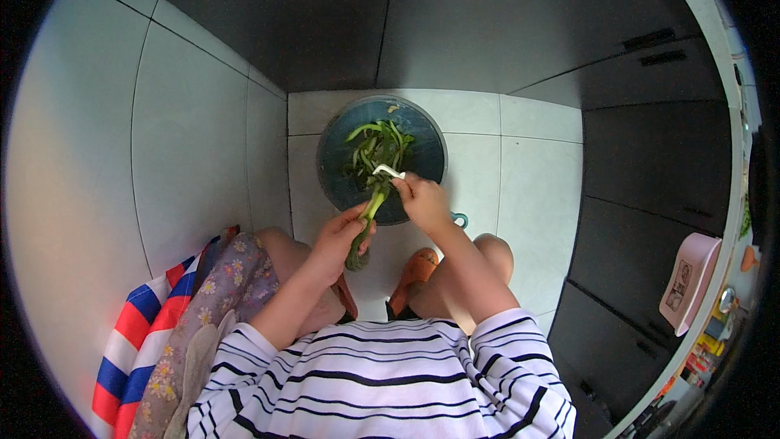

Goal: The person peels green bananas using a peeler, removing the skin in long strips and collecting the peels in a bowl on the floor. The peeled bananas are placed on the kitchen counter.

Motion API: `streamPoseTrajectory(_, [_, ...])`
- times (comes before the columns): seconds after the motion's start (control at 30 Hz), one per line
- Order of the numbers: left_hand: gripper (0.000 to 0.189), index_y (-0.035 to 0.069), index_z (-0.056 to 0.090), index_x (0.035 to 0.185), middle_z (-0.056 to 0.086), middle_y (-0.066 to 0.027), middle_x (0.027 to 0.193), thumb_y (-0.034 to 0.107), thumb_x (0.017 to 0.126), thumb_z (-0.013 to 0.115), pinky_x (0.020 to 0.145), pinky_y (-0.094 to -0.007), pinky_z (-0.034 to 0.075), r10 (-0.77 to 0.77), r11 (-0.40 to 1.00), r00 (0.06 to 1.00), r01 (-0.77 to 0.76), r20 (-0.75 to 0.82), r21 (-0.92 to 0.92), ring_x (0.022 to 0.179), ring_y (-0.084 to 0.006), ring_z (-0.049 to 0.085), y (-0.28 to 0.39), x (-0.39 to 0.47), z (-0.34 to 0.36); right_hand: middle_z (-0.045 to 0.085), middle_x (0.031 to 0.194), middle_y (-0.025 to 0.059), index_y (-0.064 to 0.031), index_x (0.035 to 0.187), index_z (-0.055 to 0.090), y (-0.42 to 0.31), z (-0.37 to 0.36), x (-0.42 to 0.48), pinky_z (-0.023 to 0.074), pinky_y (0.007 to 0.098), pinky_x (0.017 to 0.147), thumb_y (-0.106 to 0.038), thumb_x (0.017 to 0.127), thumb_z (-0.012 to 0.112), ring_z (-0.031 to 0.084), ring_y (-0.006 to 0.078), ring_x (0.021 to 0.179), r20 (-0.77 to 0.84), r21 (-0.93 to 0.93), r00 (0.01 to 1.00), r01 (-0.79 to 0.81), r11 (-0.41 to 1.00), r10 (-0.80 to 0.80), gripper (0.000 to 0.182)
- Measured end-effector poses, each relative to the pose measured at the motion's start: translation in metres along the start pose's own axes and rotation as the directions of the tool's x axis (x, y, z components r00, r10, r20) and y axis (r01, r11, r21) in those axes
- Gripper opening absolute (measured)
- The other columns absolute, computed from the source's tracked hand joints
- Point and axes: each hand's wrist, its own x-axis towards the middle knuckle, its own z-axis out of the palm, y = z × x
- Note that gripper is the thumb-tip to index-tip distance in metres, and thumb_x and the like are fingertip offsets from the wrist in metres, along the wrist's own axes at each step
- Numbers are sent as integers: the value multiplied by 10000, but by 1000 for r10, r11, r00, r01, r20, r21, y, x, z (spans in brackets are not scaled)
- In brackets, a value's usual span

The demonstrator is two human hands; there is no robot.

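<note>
My left hand (pixel 339 242) grips a long green vegetable (pixel 376 202), its kind not clear. The lower end is dark green, and a pale, peeled-looking stretch shows above my fingers. A white peeler (pixel 389 171) is held in my right hand (pixel 423 200), its head close to the vegetable's far end. Both hands are over the near side of a round dark bin (pixel 332 177). Inside the bin lie green peelings (pixel 384 143) in long strips, and a small tan scrap (pixel 393 109) clings near its far rim.
Dark cabinets (pixel 451 24) stand ahead and to the right; a tiled wall (pixel 189 122) rises on the left. A pink box (pixel 690 283) hangs by the right counter edge. A teal ring (pixel 460 220) shows beside the bin. Striped fabric (pixel 140 323) hangs at left.
</note>
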Motion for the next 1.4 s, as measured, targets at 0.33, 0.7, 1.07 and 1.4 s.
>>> streamPoseTrajectory(0.33, [436, 10, 391, 1343, 546, -50, 880, 106, 923, 459, 637, -246, 425, 146, 932, 987, -159, 64, 327, 714, -118, 504, 3, 0, 10, 506, 586, 24, -61, 817, 555, -8, -17, 0, 353, 253, 452, -432, 866, 584, 455, 117, 478, 496, 773, 823, -563, 292, 275, 376])
streamPoseTrajectory(0.7, [337, 28, 464, 1234, 480, -8, 603, 191, 940, 476, 494, -222, 367, -37, 960, 995, 10, 92, 279, 520, -86, 452, 11, 4, 11, 486, 638, -22, -48, 921, 523, -31, -24, -8, 340, 260, 460, -350, 881, 584, 450, 95, 499, 503, 754, 834, -551, 357, 226, 311])
streamPoseTrajectory(1.07, [191, 35, 541, 889, 467, -5, 587, 211, 920, 474, 441, -228, 323, -1, 953, 999, 17, -53, 304, 472, -81, 403, 11, 6, 11, 609, 665, 167, -80, 853, 560, -48, -43, -39, 467, 480, 549, -289, 901, 500, 604, 378, 632, 135, 190, 989, 39, 981, -66, 222])
streamPoseTrajectory(1.4, [183, 27, 509, 987, 426, 10, 582, 181, 908, 448, 418, -226, 289, -15, 974, 990, 46, -140, 220, 471, -81, 364, 5, 9, 4, 603, 624, 153, -75, 813, 567, -46, -22, -25, 472, 450, 519, -280, 891, 520, 606, 350, 582, 5, 63, 989, 147, 987, -148, 225])
